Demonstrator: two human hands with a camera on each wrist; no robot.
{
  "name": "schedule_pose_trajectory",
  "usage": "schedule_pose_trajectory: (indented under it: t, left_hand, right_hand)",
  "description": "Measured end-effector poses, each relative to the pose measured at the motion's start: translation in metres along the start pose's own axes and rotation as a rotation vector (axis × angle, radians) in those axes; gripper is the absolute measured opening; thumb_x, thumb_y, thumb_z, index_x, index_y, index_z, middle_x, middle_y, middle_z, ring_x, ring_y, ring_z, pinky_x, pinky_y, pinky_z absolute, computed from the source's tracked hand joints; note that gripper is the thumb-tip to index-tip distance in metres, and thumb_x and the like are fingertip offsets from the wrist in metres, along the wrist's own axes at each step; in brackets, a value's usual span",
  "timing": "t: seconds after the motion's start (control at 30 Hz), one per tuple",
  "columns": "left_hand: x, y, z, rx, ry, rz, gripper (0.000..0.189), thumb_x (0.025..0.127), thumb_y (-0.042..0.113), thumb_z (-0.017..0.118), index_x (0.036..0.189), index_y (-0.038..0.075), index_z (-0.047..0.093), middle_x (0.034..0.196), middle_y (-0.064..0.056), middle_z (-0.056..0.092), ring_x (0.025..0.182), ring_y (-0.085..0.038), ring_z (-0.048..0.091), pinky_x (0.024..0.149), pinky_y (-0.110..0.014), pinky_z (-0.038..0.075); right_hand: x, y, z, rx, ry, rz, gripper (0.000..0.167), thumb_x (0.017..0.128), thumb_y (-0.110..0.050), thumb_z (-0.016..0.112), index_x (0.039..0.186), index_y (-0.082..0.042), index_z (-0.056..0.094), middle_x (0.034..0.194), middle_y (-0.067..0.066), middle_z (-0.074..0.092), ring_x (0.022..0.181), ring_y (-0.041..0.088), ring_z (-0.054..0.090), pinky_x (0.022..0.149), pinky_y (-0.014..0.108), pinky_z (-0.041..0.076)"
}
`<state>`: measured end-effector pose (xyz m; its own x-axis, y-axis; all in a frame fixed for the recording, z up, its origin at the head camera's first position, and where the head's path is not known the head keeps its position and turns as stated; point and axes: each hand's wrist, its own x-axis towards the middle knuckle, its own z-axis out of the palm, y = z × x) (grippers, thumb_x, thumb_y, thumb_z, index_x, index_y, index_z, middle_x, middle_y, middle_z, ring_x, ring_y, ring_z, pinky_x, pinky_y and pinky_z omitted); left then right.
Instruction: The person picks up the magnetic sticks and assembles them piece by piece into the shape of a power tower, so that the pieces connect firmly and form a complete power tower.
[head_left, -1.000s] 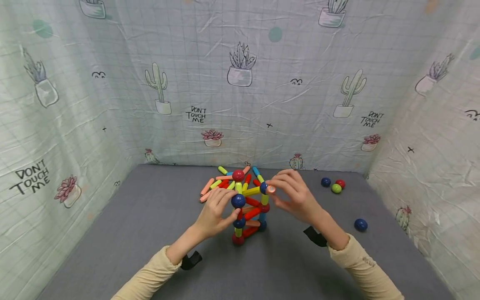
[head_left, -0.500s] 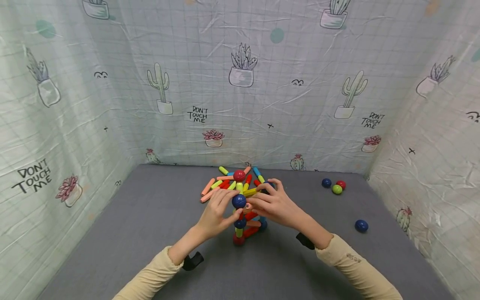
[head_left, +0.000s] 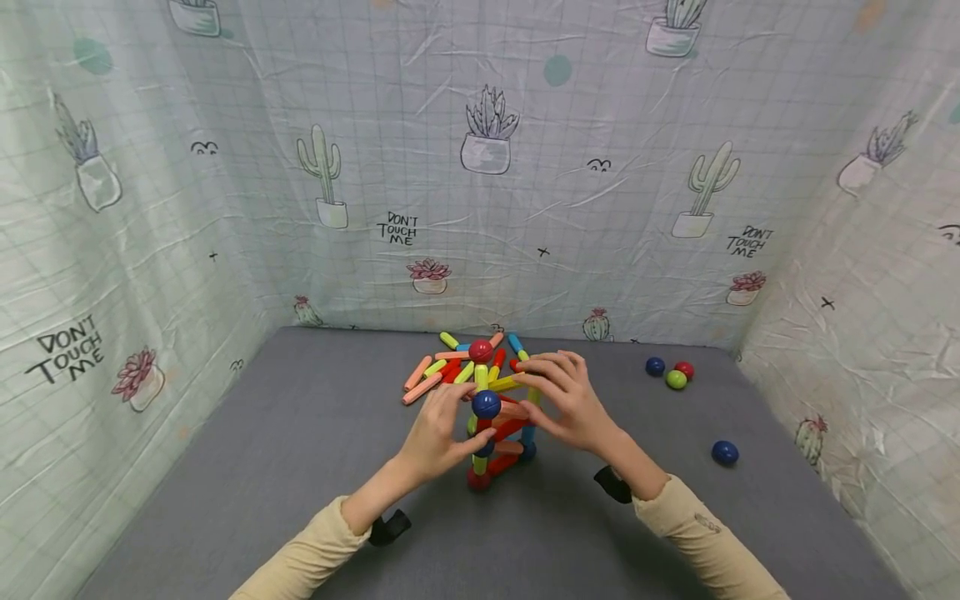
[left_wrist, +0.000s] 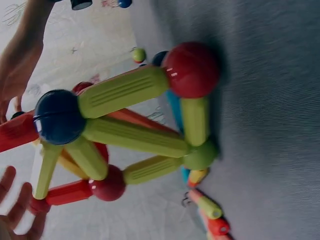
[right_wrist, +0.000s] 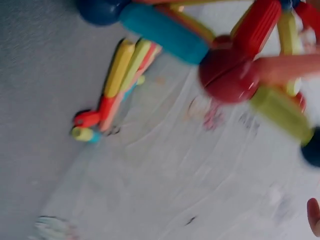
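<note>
A tower of magnetic rods and balls [head_left: 507, 461] stands on the grey table, with a red ball [head_left: 481, 351] at its top. My left hand [head_left: 435, 437] pinches the upper blue ball [head_left: 486, 405] on the tower's near side, fingers behind and thumb in front. From the right, my right hand [head_left: 570, 402] holds a salmon-coloured magnetic rod [head_left: 513, 410] between thumb and fingers. The rod lies level, its left end right at the blue ball. A lower blue ball [left_wrist: 60, 117] with several rods fanning from it shows large in the left wrist view.
Loose coloured rods [head_left: 422, 388] lie in a pile behind and left of the tower. On the right of the table are a blue ball [head_left: 656, 366], a red ball [head_left: 684, 369], a green ball [head_left: 677, 380] and another blue ball [head_left: 725, 452]. Printed cloth [head_left: 555, 183] surrounds the table.
My right hand has moved left from the tower's far right corner, bringing the salmon rod to the near blue ball and turning it from end-on to sideways. My left hand has barely moved.
</note>
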<state>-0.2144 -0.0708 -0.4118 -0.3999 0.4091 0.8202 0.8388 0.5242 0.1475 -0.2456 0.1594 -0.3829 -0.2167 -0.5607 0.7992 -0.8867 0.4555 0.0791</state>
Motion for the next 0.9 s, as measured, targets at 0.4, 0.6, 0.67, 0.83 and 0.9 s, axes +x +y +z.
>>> schedule_pose_trajectory:
  t: [0.4, 0.6, 0.67, 0.83, 0.9]
  left_hand:
    - [-0.026, 0.004, 0.012, 0.043, -0.177, -0.249, 0.037, 0.066, 0.03, 0.076, 0.088, 0.013, 0.052, 0.068, 0.006, 0.052, 0.06, -0.005, 0.044, 0.056, -0.017, 0.034]
    - [-0.027, -0.005, 0.0, -0.017, -0.214, -0.323, 0.043, 0.066, 0.024, 0.077, 0.101, 0.009, 0.055, 0.077, 0.001, 0.057, 0.069, -0.012, 0.053, 0.061, -0.019, 0.044]
    - [-0.029, -0.009, -0.003, -0.028, -0.227, -0.348, 0.045, 0.066, 0.022, 0.077, 0.103, 0.009, 0.055, 0.079, 0.001, 0.056, 0.071, -0.013, 0.052, 0.063, -0.02, 0.045]
    - [-0.033, -0.017, -0.01, -0.065, -0.226, -0.37, 0.041, 0.068, 0.02, 0.076, 0.101, 0.009, 0.056, 0.083, 0.0, 0.058, 0.074, -0.015, 0.054, 0.064, -0.025, 0.046]
    - [-0.034, -0.019, -0.011, -0.075, -0.218, -0.357, 0.039, 0.068, 0.019, 0.075, 0.101, 0.007, 0.057, 0.084, -0.001, 0.059, 0.074, -0.017, 0.054, 0.064, -0.028, 0.047]
  right_hand:
    - [-0.042, 0.058, 0.023, -0.008, -0.039, 0.379, 0.022, 0.082, -0.007, 0.059, 0.104, -0.007, 0.061, 0.101, 0.008, 0.06, 0.091, 0.024, 0.047, 0.073, 0.04, 0.033]
    - [-0.052, 0.082, 0.05, -0.139, -0.289, 0.497, 0.023, 0.084, -0.013, 0.06, 0.106, -0.01, 0.061, 0.1, 0.008, 0.06, 0.09, 0.025, 0.047, 0.071, 0.04, 0.035]
    - [-0.053, 0.089, 0.059, -0.195, -0.348, 0.509, 0.023, 0.083, -0.015, 0.061, 0.106, -0.011, 0.061, 0.1, 0.007, 0.06, 0.09, 0.026, 0.047, 0.071, 0.04, 0.035]
    - [-0.049, 0.103, 0.083, -0.31, -0.492, 0.506, 0.025, 0.083, -0.019, 0.062, 0.106, -0.01, 0.061, 0.101, 0.007, 0.059, 0.091, 0.026, 0.046, 0.072, 0.041, 0.034]
    - [-0.046, 0.106, 0.092, -0.334, -0.55, 0.497, 0.025, 0.084, -0.02, 0.061, 0.106, -0.009, 0.061, 0.101, 0.008, 0.058, 0.092, 0.026, 0.045, 0.072, 0.041, 0.033]
